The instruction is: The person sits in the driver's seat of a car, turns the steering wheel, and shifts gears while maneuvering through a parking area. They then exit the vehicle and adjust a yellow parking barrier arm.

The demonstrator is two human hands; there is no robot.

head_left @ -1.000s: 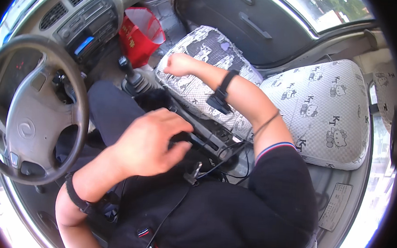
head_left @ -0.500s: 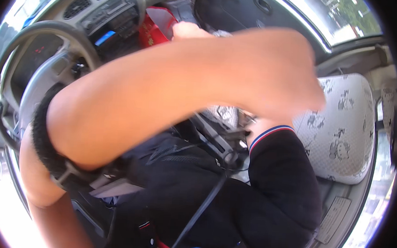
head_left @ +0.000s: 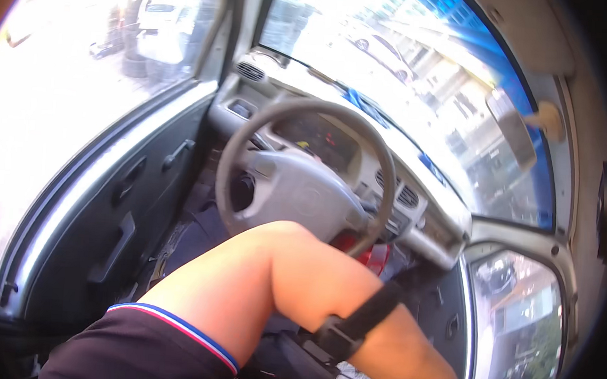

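Observation:
My bent left arm [head_left: 207, 281] crosses low in front of me, out of a dark sleeve with a striped hem [head_left: 177, 331]. Its elbow lies just before the lower part of a grey steering wheel [head_left: 308, 108]. From there the forearm runs down to the right, with a black strap and buckle [head_left: 340, 336] around it. My left hand is cut off at the lower right edge, so its fingers do not show. No part of my right hand can be made out. Behind the wheel's lower right, part of a red bag [head_left: 377, 256] shows.
The driver's door [head_left: 118, 213] stands at my left, with bright ground outside. Ahead run the dashboard [head_left: 425, 239] and windscreen, with a mirror [head_left: 512, 129] at upper right. The passenger door [head_left: 442, 316] is beyond my forearm.
My view has swung left and up, from the passenger seat to the wheel and windscreen. Both hands, seen before with one close to the red bag, have left the view. My left elbow now points forward.

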